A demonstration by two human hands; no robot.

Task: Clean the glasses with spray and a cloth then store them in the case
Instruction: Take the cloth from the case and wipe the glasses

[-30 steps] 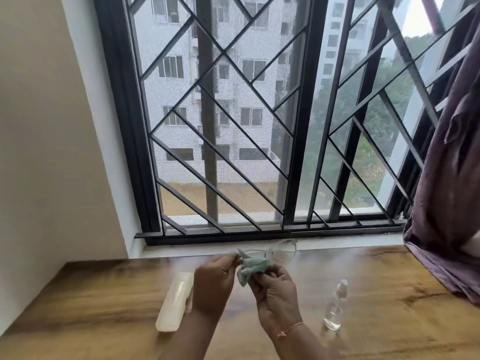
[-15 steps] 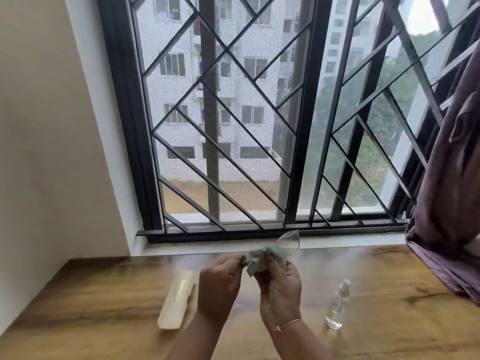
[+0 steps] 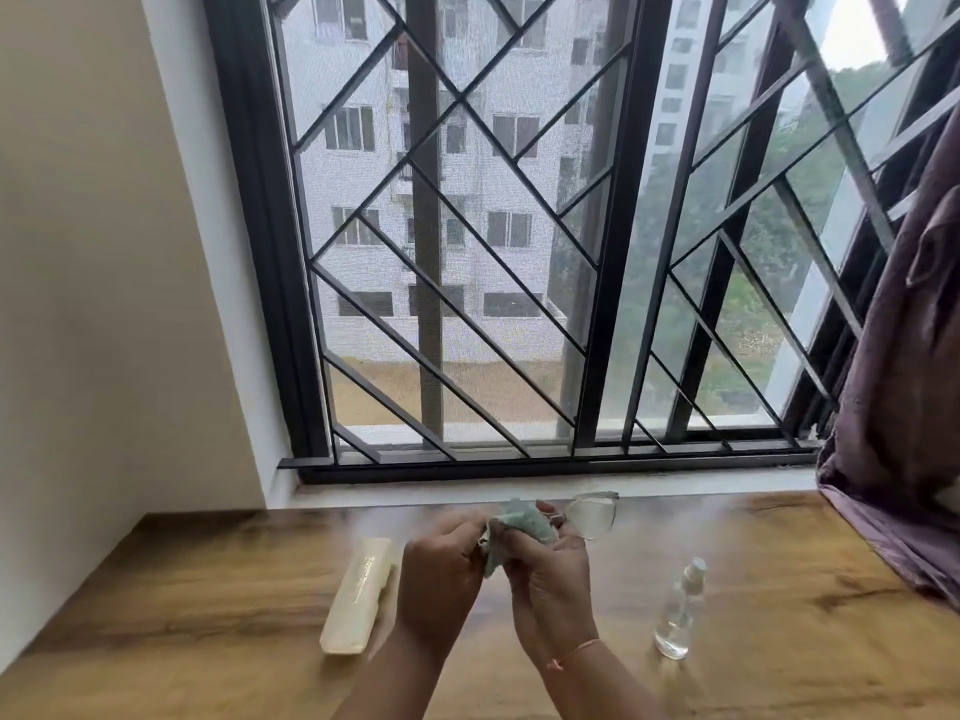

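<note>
Clear-framed glasses (image 3: pixel 592 514) are held up above the wooden table (image 3: pixel 779 589); one lens sticks out to the right of my hands. A pale green cloth (image 3: pixel 519 527) is bunched over the other lens. My right hand (image 3: pixel 553 579) pinches the cloth around that lens. My left hand (image 3: pixel 441 579) grips the left end of the glasses and the cloth's edge. A cream glasses case (image 3: pixel 358 595) lies shut on the table left of my hands. A small clear spray bottle (image 3: pixel 678 613) stands upright to the right.
A window with a black metal grille (image 3: pixel 467 252) rises behind the table, above a white sill (image 3: pixel 675 483). A purple curtain (image 3: pixel 904 407) hangs at the right and drapes onto the table's far right corner. A plain wall (image 3: pixel 104 304) closes the left side.
The exposed lens has dipped from upright to more level and further right. My hands have shifted the cloth over the covered lens. Case and bottle have stayed put.
</note>
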